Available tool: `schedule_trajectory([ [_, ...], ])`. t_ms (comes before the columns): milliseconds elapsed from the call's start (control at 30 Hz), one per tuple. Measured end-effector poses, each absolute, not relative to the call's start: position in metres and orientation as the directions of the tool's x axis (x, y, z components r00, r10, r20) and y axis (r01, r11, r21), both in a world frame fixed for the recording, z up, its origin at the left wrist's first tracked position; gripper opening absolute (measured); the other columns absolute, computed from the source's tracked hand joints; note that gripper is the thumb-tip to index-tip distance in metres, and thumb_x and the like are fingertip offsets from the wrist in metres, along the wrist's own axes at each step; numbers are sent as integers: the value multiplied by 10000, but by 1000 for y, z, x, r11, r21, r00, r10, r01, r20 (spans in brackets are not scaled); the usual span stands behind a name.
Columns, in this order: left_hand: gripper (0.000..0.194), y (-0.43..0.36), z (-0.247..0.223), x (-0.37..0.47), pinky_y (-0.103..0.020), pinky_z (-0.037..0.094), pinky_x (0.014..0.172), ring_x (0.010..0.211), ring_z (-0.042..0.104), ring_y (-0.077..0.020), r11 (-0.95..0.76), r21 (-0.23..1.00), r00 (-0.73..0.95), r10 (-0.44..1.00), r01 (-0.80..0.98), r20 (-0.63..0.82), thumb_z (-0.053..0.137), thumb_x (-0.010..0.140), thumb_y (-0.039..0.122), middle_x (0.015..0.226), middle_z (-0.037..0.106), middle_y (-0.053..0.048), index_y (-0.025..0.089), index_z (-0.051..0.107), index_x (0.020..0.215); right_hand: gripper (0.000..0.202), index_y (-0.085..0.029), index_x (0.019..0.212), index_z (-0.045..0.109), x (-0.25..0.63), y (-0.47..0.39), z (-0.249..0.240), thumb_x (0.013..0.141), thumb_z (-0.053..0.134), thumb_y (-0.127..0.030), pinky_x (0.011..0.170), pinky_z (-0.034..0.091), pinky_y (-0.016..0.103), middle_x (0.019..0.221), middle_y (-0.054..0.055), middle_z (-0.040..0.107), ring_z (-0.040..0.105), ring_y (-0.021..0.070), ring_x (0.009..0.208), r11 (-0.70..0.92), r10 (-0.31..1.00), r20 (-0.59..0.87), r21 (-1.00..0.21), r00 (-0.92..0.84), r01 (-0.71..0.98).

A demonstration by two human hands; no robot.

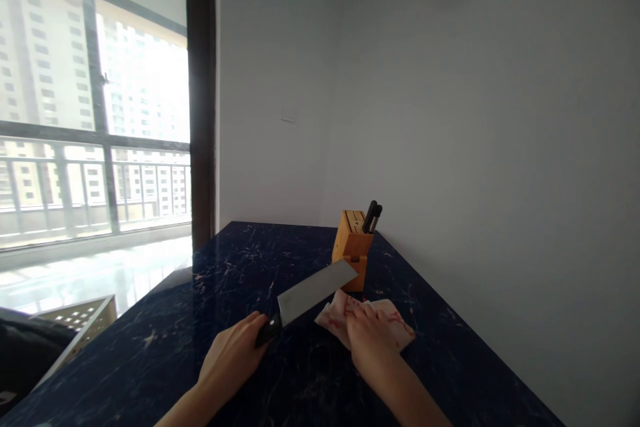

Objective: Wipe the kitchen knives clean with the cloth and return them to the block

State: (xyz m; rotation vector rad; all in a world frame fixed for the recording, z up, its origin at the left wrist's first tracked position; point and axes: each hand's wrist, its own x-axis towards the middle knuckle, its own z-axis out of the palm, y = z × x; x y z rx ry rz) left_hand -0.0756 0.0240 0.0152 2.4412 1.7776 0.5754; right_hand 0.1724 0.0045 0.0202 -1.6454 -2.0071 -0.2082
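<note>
My left hand (234,353) is closed round the black handle of a cleaver (317,290). Its broad steel blade points away to the right, and the tip overlaps the lower front of a wooden knife block (349,243) in this view. My right hand (369,333) rests on a white cloth with red markings (397,325), its fingers bent into the folds. The cloth lies on the dark table just right of the blade, apart from it. Whether the fingertips pinch the cloth underneath is hidden. Black-handled tools (373,216) stand in the block's right side.
The dark blue marbled table (200,307) runs back to a grey wall (475,147) on the right. At left are a pale perforated chair (95,327) with something black on it, and a large window (95,100).
</note>
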Motion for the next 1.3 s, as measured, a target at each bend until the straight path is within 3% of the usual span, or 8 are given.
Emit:
schedule_trajectory([
  [167, 281, 22, 12, -71, -222, 357, 611, 769, 596, -153, -335, 347, 254, 932, 876, 258, 443, 792, 504, 822, 600, 25, 242, 544, 775, 290, -202, 951, 609, 152, 8, 12, 672, 582, -130, 795, 395, 390, 980, 89, 613, 528, 278, 948, 203, 904, 405, -119, -139, 972],
  [300, 418, 20, 11, -68, -256, 394, 695, 837, 596, -177, -303, 431, 235, 950, 850, 205, 355, 794, 595, 876, 615, 3, 238, 563, 854, 245, -209, 933, 590, 160, 14, 6, 710, 550, -116, 756, 407, 361, 964, 72, 610, 547, 259, 915, 185, 903, 415, -143, -111, 972],
  [467, 446, 21, 4, -69, -270, 378, 852, 1022, 545, -180, -286, 524, 241, 958, 802, 154, 250, 849, 541, 1074, 597, -17, 241, 544, 1001, 165, -197, 861, 566, 169, 16, 2, 739, 481, -126, 731, 400, 302, 990, 73, 588, 556, 218, 907, 165, 912, 405, -222, -63, 961],
  [600, 402, 23, 3, -69, -256, 401, 790, 941, 579, -173, -298, 566, 229, 954, 769, 192, 287, 838, 536, 990, 619, 0, 250, 551, 937, 146, -186, 853, 527, 170, 16, 3, 722, 466, -164, 720, 389, 282, 962, 77, 583, 552, 210, 886, 146, 894, 448, -306, 7, 941],
  [800, 477, 31, 3, -69, -240, 433, 575, 545, 612, -151, -208, 730, 235, 970, 651, 67, 315, 791, 605, 630, 632, 11, 190, 550, 795, 60, -219, 786, 450, 174, 20, 4, 779, 433, -276, 613, 370, 255, 784, 23, 581, 563, 179, 739, 112, 900, 421, -471, 111, 875],
  [967, 457, 37, -3, -70, -231, 444, 483, 552, 630, -176, -155, 810, 231, 973, 566, 25, 403, 738, 616, 551, 581, 29, 176, 515, 794, 84, -229, 724, 390, 177, 22, 4, 781, 423, -281, 577, 359, 244, 687, -5, 540, 547, 164, 662, 99, 889, 427, -528, 163, 844],
  [1300, 384, 32, 6, -67, -225, 459, 420, 505, 607, -159, -82, 865, 199, 980, 495, -21, 538, 656, 556, 522, 517, 65, 195, 434, 736, 90, -231, 734, 400, 176, 21, 2, 798, 403, -294, 551, 349, 236, 715, -4, 544, 545, 160, 663, 143, 868, 477, -504, 137, 852],
])
